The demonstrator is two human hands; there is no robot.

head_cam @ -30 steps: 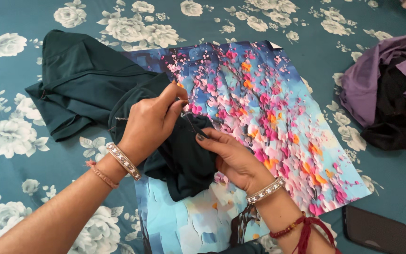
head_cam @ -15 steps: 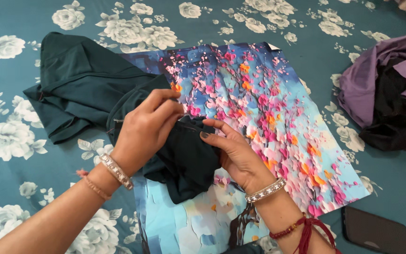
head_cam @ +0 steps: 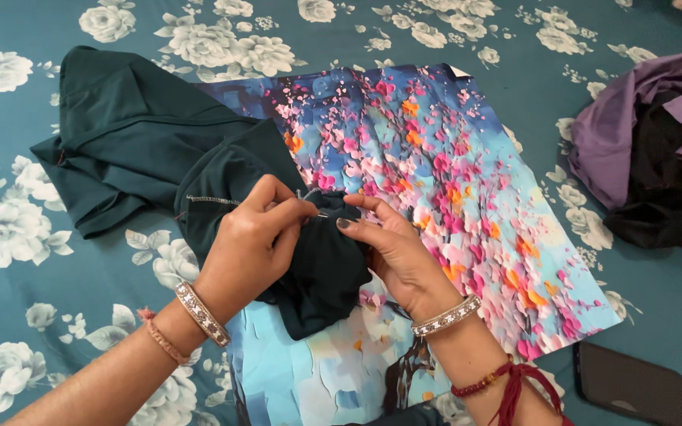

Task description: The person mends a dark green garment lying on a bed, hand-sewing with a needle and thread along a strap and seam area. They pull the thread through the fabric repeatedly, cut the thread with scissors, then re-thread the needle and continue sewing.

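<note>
A dark green garment (head_cam: 136,142) lies across the bed and onto a colourful sheet printed with pink blossoms (head_cam: 451,181). My left hand (head_cam: 250,244) pinches a fold of the garment near a line of pale stitching (head_cam: 211,199), with a thin needle or pin (head_cam: 317,213) at its fingertips. My right hand (head_cam: 392,256) grips the bunched end of the same garment just to the right, thumb on top. Both wrists wear bangles and threads.
The bed is covered by a teal sheet with white flowers (head_cam: 25,237). A heap of purple and black cloth (head_cam: 657,158) lies at the right edge. A dark phone (head_cam: 633,386) rests at the lower right.
My left hand has come down and closer to me along the garment's seam. The right hand has stayed on the bunched cloth, and the stitched line now shows more.
</note>
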